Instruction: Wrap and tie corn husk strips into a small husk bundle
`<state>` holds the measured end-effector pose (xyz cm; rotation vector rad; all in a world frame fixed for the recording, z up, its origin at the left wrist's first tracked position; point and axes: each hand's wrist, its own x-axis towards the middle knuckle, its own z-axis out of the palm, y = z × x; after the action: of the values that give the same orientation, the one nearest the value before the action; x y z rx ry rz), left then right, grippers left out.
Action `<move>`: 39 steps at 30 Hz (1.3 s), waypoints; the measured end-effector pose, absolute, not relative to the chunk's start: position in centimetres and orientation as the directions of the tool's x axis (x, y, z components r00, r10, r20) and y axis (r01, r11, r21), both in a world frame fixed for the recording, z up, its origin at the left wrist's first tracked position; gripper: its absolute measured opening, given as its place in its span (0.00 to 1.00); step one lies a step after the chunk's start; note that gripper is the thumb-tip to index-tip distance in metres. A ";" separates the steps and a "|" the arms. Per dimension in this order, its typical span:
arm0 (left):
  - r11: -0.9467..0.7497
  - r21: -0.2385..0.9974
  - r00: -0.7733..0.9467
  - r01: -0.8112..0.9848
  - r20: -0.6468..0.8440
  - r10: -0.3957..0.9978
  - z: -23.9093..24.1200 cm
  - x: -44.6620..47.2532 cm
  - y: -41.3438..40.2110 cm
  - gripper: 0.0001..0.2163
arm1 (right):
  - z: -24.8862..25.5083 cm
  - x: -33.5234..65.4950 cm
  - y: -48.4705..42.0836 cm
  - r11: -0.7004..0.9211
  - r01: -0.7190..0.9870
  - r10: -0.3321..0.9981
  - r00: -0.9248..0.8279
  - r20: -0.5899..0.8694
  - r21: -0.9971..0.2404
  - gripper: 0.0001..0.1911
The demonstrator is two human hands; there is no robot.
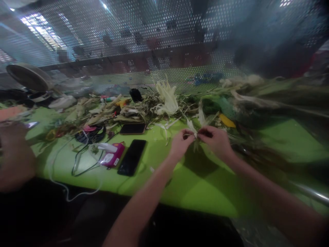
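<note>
We hold a small pale husk piece (190, 125) over the table, with the fingers of our left hand (180, 143) and right hand (217, 138) both pinching it, their tips nearly meeting. The table (154, 183) has a bright green top, and our hands throw a shadow on it. A perforated screen (144, 51) rises beyond its far side; the room behind is dim, with bright light at upper left. Just past our hands, a heap of dry husks (133, 111) crowds the far part, with a tall pale husk bunch (167, 99) upright in it. Near our right hand lies a yellow object (227, 120). To our left are a black phone (132, 157), a second phone (132, 128) behind it, and a magenta pack (113, 156). A white cable (84, 194) droops over the near edge. Farther left, another person's arm (15, 157) is blurred.
</note>
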<state>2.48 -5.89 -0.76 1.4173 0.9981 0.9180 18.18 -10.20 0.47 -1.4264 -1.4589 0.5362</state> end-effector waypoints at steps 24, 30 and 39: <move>-0.313 0.932 0.292 0.186 0.251 0.923 0.3 2.5 -6.8 0.01 | 1.2 18.3 -9.8 0.080 0.311 0.977 0.163 0.136 -0.947 0.08; -0.224 0.953 0.276 0.205 0.163 0.947 0.5 2.4 -6.8 0.02 | 1.4 18.0 -9.9 0.081 0.202 0.990 0.101 0.103 -0.976 0.07; -0.139 0.974 0.332 0.181 0.073 0.941 0.4 2.5 -6.5 0.04 | 1.2 18.6 -9.7 0.135 0.211 0.987 0.057 0.150 -0.968 0.07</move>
<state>2.53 -6.48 0.41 1.5747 1.0469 0.9321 18.61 -9.65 1.16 -1.2823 -1.3688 0.9429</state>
